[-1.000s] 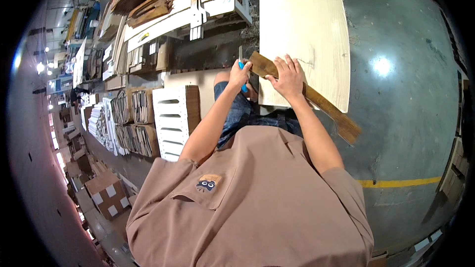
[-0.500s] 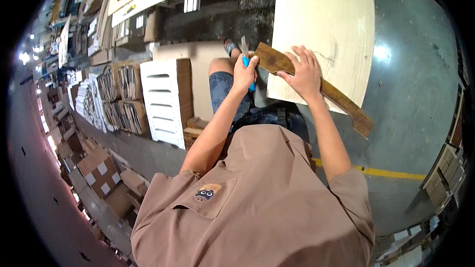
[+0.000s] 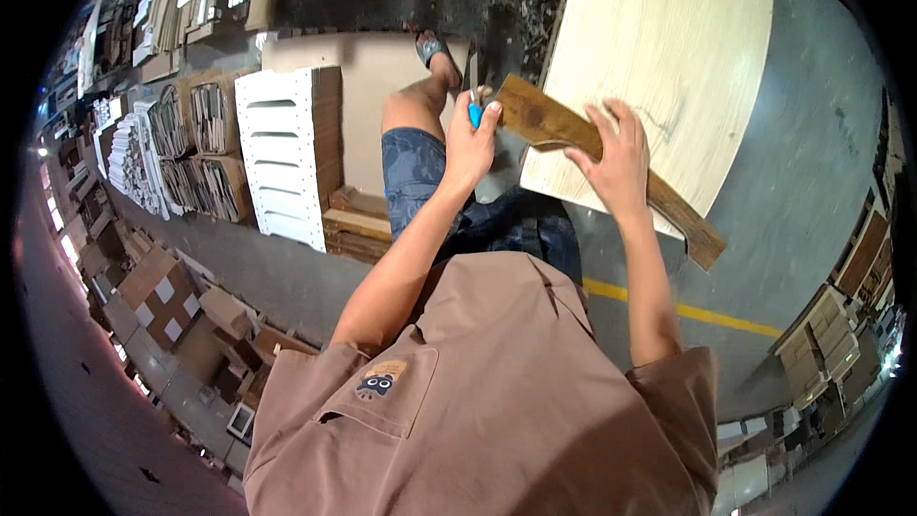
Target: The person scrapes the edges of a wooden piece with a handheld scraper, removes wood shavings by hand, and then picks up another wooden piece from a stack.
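My left hand [image 3: 465, 149] is closed around a blue-handled knife [image 3: 475, 117], its thin grey blade pointing away from me. The left fingertips are beside the end of a dark brown, shaped wooden piece [image 3: 549, 122]; whether they also grip it I cannot tell. That piece slants across the near end of a pale wood-grain board [image 3: 669, 57], and its right end juts past the board's edge. Over the wooden piece is my right hand [image 3: 623, 164], fingers apart and bent, thumb at the near side. The piece runs on beneath that hand and wrist.
Left of my leg is a stack of white slotted panels [image 3: 277, 158], beside brown wooden pieces [image 3: 355, 229] and a flat cardboard sheet [image 3: 368, 67]. Boxes of upright strips [image 3: 212, 119] stand farther left. A yellow line [image 3: 707, 315] crosses the floor at right.
The view has shifted, so the board appears farther right and more of my leg shows. My right fingers, earlier spread flatter past the wooden piece, are now more bent and lifted. The left hand keeps the knife.
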